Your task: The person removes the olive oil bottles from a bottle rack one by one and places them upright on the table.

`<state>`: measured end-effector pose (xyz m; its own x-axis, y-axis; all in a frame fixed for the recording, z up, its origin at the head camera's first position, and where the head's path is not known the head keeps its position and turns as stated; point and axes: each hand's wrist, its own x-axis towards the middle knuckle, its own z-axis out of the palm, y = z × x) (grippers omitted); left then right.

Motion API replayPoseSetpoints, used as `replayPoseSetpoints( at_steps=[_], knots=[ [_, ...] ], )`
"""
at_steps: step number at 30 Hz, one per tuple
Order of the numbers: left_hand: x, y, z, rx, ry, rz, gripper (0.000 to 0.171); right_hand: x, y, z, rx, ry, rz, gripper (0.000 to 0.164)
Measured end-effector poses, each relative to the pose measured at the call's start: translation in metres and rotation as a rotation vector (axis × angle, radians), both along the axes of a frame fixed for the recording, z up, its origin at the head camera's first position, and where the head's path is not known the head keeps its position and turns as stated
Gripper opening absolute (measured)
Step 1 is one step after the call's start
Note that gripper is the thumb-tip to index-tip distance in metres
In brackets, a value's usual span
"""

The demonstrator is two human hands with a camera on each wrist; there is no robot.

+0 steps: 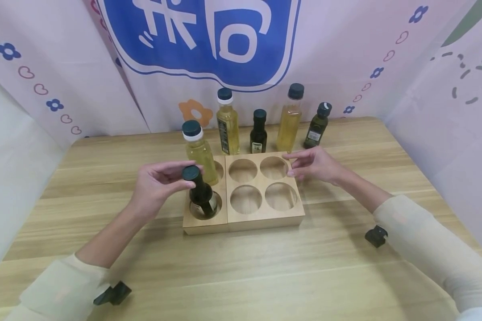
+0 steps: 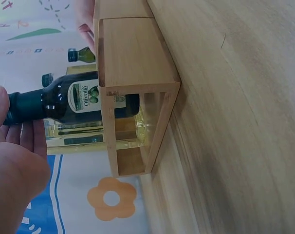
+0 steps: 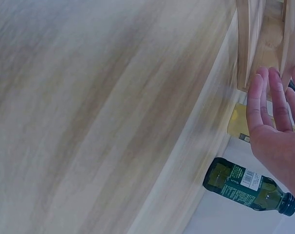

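My left hand (image 1: 154, 189) pinches a small dark green olive oil bottle (image 1: 202, 192) by its capped neck. That bottle stands partly inside the front-left hole of a wooden bottle rack (image 1: 265, 219). In the left wrist view, the bottle's label (image 2: 84, 96) faces sideways and its base shows inside the rack, a little above the bottom board. Behind it, a taller bottle of yellow oil (image 1: 202, 156) occupies the back-left hole. My right hand (image 1: 317, 166) is at the rack's far right corner, its fingers (image 3: 280, 109) extended along the rack's end.
Behind the rack stand two tall yellow oil bottles, one at left (image 1: 234, 131) and one at right (image 1: 288, 127), a small dark bottle (image 1: 259, 133) between them, and a small green bottle (image 1: 317, 127) farther right. A printed cloth (image 1: 325, 58) hangs behind the wooden table (image 1: 241, 272).
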<state>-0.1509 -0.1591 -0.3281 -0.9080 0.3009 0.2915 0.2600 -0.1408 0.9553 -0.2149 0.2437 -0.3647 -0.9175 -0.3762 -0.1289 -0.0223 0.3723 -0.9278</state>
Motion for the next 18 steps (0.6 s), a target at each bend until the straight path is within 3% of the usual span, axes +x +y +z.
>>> replayPoseSetpoints(
  at_steps=[11,18],
  knots=[
    [0.0030,0.0012,0.0036,0.079,0.042,0.062,0.040,-0.0001,0.0008,0.0004,0.018,-0.007,-0.004,0.056],
    [0.0041,0.0019,0.0078,0.149,0.060,0.066,0.042,0.0005,-0.0004,-0.0002,0.009,0.005,0.002,0.055]
  ],
)
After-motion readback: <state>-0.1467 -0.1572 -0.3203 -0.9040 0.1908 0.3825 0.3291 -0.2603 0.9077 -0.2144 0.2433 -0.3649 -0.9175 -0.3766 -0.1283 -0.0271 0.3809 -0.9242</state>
